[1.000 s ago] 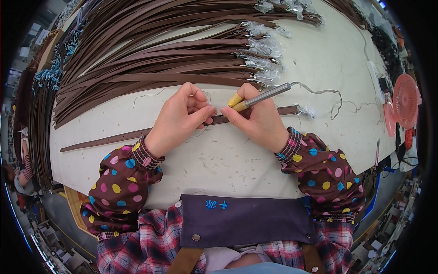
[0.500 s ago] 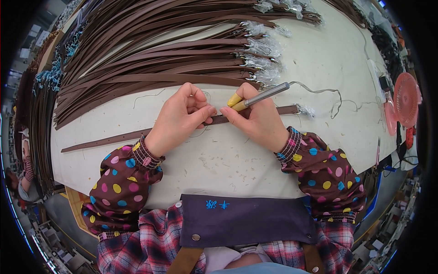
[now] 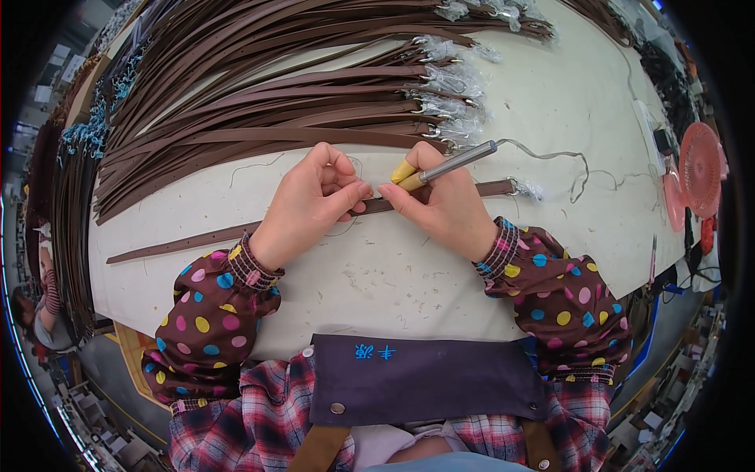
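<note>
Right hand (image 3: pixel 452 208) gripping a corded pen tool (image 3: pixel 464 160), left hand (image 3: pixel 299 208) pinched narrow, we judge the brown strap (image 3: pixel 495 189) beneath our fingertips (image 3: pixel 363 189) light, bendy, best held by its edges.

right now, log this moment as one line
left hand: fingers curled at brown strap | right hand: holding corded tool | strap pile: beyond both hands

head-level fisheye view — steeply down onto the worktable (image 3: pixel 456 307), fairly near
</note>
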Motion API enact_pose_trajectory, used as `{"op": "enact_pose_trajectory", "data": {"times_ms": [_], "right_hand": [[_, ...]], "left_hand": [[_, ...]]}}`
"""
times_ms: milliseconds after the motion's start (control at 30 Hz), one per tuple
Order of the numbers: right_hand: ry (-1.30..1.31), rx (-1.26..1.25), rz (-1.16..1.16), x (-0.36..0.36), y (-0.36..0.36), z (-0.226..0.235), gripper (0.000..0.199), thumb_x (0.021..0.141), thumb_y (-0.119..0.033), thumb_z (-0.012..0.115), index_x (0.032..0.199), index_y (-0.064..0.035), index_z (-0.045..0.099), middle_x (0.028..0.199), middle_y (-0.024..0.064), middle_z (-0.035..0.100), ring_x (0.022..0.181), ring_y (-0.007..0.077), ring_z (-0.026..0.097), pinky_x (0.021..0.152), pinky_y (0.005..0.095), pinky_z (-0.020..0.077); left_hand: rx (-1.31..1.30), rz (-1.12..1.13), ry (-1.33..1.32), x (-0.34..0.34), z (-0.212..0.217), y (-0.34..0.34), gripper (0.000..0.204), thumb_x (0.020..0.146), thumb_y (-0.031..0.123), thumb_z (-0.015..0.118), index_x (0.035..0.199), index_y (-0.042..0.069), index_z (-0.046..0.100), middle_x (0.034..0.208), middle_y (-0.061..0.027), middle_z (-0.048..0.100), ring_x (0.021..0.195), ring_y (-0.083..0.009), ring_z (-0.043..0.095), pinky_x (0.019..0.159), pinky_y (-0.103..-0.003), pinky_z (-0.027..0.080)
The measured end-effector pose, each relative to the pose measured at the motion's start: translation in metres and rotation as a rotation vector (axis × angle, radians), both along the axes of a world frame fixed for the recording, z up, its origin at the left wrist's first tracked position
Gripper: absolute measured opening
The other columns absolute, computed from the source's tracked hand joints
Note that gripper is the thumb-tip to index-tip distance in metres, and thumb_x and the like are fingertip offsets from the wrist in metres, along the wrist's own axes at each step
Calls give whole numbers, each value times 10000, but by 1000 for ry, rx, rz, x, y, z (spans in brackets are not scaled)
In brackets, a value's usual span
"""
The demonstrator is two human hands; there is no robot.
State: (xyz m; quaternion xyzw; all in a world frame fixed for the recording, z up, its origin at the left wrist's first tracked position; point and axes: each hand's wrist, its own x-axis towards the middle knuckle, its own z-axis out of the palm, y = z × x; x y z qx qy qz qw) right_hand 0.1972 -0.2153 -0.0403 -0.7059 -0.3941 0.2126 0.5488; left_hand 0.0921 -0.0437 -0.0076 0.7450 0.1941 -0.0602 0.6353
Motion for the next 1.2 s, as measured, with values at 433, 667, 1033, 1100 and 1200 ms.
{"op": "enact_pose_trajectory", "data": {"times_ms": [433, 667, 1033, 1100, 1200], "right_hand": [[-11, 29, -3, -1, 1, 0, 284, 839, -144, 700, 863, -23, 444, 711, 110, 626, 592, 187, 627, 522, 289, 480], [-6, 23, -3, -1, 2, 0, 282, 840, -151, 696, 860, -22, 446, 716, 114, 628, 599, 198, 633, 528, 294, 484], [82, 97, -22, 0, 1, -4, 271, 849, -137, 694, 868, -21, 450, 700, 73, 610, 586, 117, 582, 518, 252, 451], [126, 119, -41, 2, 0, -5, 268, 854, -137, 693, 871, -24, 452, 694, 52, 601, 579, 86, 555, 515, 234, 436], [204, 159, -53, 2, 0, -1, 256, 861, -138, 688, 877, -29, 457, 694, 20, 579, 582, 52, 514, 517, 211, 410]], "left_hand": [[-8, 14, 9, -1, 1, 0, 182, 932, 101, 598, 959, 74, 420, 885, -24, 620, 761, -64, 616, 606, -167, 473], [-13, 6, 6, -1, 1, 1, 181, 935, 106, 595, 962, 79, 418, 893, -23, 624, 764, -62, 615, 610, -164, 471], [273, -56, -28, -3, 9, 9, 218, 892, 139, 649, 978, 45, 472, 893, -16, 593, 788, -105, 612, 621, -248, 488], [516, -175, -75, -5, 14, 5, 235, 860, 168, 680, 963, 53, 503, 887, -21, 593, 789, -138, 609, 633, -279, 490], [819, -302, -171, -11, 9, 2, 260, 800, 217, 728, 911, 71, 544, 875, -33, 586, 784, -205, 597, 646, -333, 494]]}}
